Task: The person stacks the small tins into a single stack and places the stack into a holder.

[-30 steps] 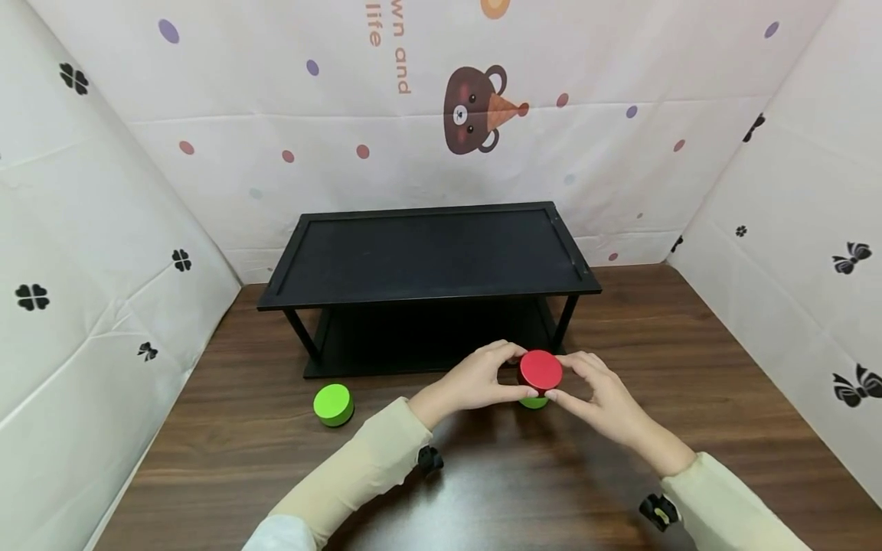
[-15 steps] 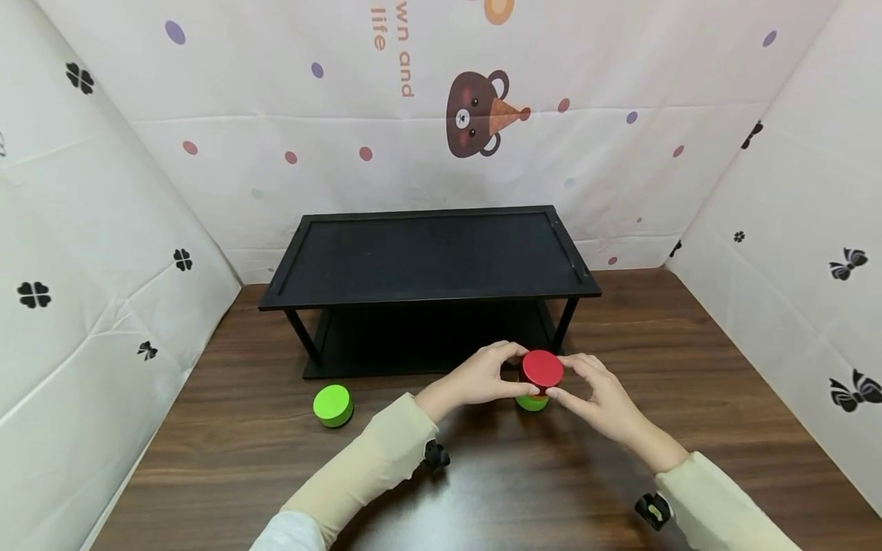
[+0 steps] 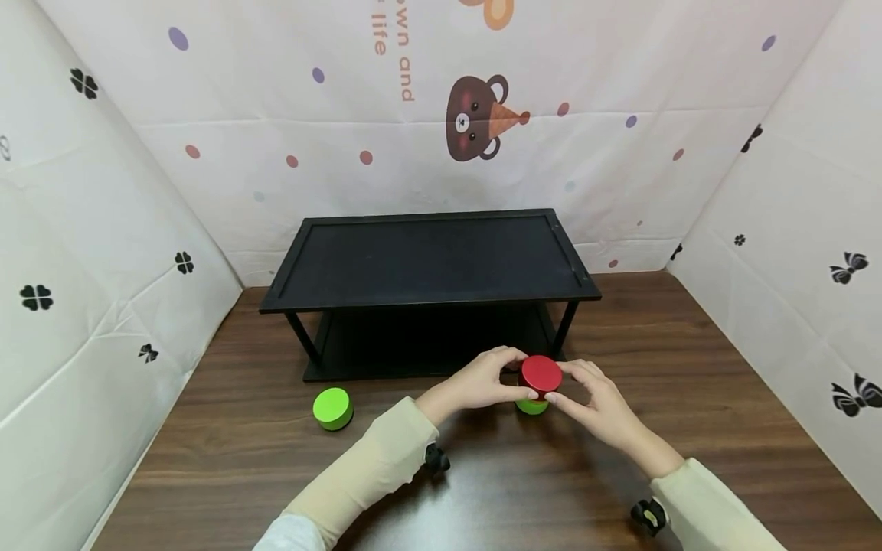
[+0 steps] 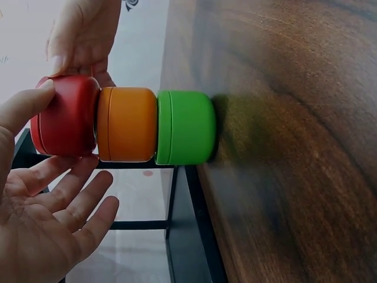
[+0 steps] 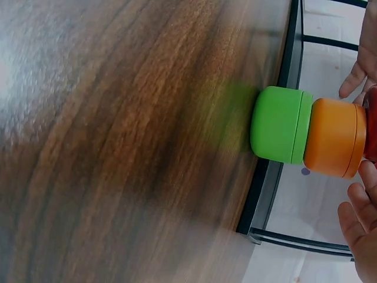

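Observation:
A stack of round lidded jars stands on the table near the rack's front right corner. At its base is a green jar [image 4: 187, 127], an orange jar [image 4: 128, 124] sits on that, and a red jar [image 3: 540, 373] tops it. From the left, my left hand [image 3: 482, 380] holds the red jar between thumb and fingers. My right hand [image 3: 606, 409] pinches the same jar from the right. In the head view the red jar and the fingers hide the orange one. Another green jar [image 3: 333, 409] stands alone on the left.
A black two-tier rack [image 3: 434, 260] stands behind the stack, against the printed backdrop [image 3: 386, 176]. White cloth sides close off left and right. The wooden table [image 3: 524, 497] extends in front of the rack.
The head view has tilted slightly. Both hands stay on the red jar at the top of the stack, with only tiny shifts of the forearms.

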A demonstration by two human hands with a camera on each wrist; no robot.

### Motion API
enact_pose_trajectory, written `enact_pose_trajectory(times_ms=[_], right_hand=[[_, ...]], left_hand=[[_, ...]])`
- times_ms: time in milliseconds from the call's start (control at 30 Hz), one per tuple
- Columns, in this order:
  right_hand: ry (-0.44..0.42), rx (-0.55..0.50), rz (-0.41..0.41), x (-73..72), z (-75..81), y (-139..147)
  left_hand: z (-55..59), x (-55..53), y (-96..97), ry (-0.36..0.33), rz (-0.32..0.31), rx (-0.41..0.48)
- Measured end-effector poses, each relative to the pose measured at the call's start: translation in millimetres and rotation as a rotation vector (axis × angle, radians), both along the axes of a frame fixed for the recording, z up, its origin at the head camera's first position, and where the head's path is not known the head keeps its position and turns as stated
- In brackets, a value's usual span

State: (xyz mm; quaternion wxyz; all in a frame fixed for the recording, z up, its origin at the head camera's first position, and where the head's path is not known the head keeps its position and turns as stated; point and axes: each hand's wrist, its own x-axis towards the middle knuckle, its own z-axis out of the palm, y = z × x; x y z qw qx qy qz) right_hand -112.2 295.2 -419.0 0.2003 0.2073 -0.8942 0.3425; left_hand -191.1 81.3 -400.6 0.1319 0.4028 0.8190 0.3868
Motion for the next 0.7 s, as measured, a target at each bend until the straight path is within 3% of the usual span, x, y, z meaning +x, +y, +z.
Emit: enact_pose_trajectory(times_ms=[700], right_hand=[[-0.021, -0.021, -0.046, -0.2, -3.9, -1.6]], left_hand=[[-6.1, -1.1, 1.0, -0.060, 0.015, 0.016]])
